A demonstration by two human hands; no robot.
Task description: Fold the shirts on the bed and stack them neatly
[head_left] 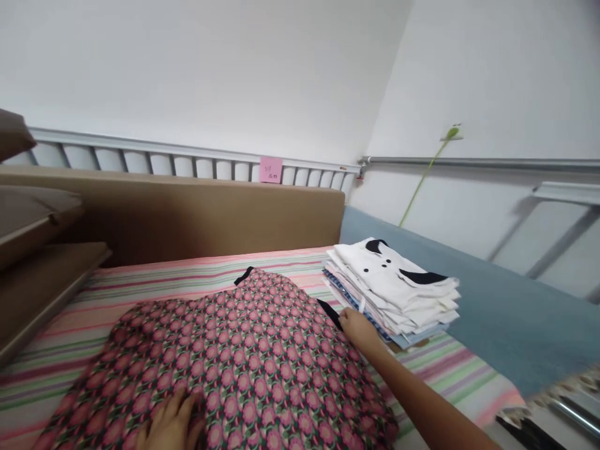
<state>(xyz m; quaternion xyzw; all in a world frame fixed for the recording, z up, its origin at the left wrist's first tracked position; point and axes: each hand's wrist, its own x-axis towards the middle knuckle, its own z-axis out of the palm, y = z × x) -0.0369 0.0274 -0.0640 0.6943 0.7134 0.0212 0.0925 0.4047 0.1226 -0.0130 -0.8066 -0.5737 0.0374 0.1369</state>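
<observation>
A pink floral garment (262,350) with dark trim is spread over a striped cloth (150,281). My right hand (359,330) is closed on the garment's black-trimmed edge at its right side, beside the stack of folded clothes (403,281). On the lower left part of the garment rests my left hand (171,422), its fingers slightly bent and a little apart on the fabric. The lower edge of the picture cuts off part of that hand. The top piece in the stack is white with black trim and dark buttons.
Brown padded or boxed items (47,269) stand at the left edge. A brown panel (225,215) lines the back, below a pale rail bearing a pink note (270,169). A blue panel (469,269) runs along the right, with a green cord (424,178) above it.
</observation>
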